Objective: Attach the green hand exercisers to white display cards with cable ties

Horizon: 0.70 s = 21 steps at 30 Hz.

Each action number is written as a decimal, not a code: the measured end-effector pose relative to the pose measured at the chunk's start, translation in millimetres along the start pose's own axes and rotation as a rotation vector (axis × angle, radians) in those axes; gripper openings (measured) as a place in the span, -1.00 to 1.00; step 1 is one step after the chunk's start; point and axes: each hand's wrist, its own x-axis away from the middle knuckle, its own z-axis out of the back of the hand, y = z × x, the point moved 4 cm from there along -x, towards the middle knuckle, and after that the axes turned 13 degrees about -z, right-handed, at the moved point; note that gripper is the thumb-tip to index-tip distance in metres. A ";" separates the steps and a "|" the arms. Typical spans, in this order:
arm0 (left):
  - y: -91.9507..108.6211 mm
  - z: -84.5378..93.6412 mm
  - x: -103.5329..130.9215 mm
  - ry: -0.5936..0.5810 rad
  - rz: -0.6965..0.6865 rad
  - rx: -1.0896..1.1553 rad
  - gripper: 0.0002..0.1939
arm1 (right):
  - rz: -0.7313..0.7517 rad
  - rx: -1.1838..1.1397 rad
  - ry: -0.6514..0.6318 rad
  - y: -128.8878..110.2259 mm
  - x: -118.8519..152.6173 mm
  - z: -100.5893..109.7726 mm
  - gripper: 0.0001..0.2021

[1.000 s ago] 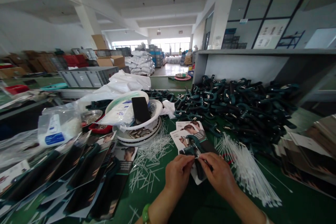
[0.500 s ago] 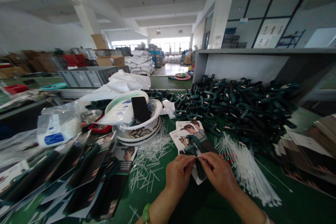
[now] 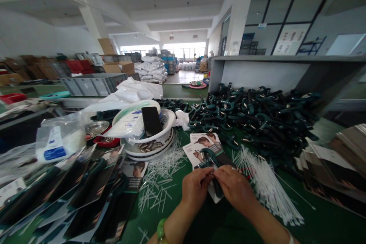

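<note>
My left hand (image 3: 196,188) and my right hand (image 3: 235,187) meet over a dark green tool (image 3: 210,155) with a curved head, lying on printed cards (image 3: 193,149). The fingertips of both hands are pinched together at the tool's middle; what they grip there is too small to make out. Below my hands the tool's dark handle shows over the card. To the right of my right hand lies a fanned bundle of white cable ties (image 3: 270,187). Loose cut white strips (image 3: 161,171) are scattered left of my left hand.
Many dark green tools (image 3: 251,118) are heaped behind my hands. Tools on cards (image 3: 85,187) overlap at the left. A black phone (image 3: 151,121) rests on a white basin (image 3: 171,120). Card stacks (image 3: 337,164) stand at the right; a grey crate (image 3: 93,84) is farther back.
The view has shifted slightly. My right fingers have drawn a little closer to my left fingertips over the tool; both hands stay at its middle.
</note>
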 end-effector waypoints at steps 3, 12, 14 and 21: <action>0.8 -0.6 -2.4 -0.007 -0.004 0.032 -0.86 | -0.072 -0.148 -0.127 4.2 -3.9 9.1 -0.78; 17.8 -0.2 -10.6 -0.072 0.000 -0.030 -0.89 | -0.150 -0.327 0.123 8.8 -4.0 16.1 -0.80; 20.6 2.5 -14.9 -0.125 -0.002 -0.058 -0.88 | -0.222 -0.357 0.273 15.4 -3.3 16.8 -0.81; 13.6 11.5 -19.8 -0.240 0.031 -0.107 -0.87 | -0.467 -0.493 0.425 35.0 -23.0 51.4 -0.75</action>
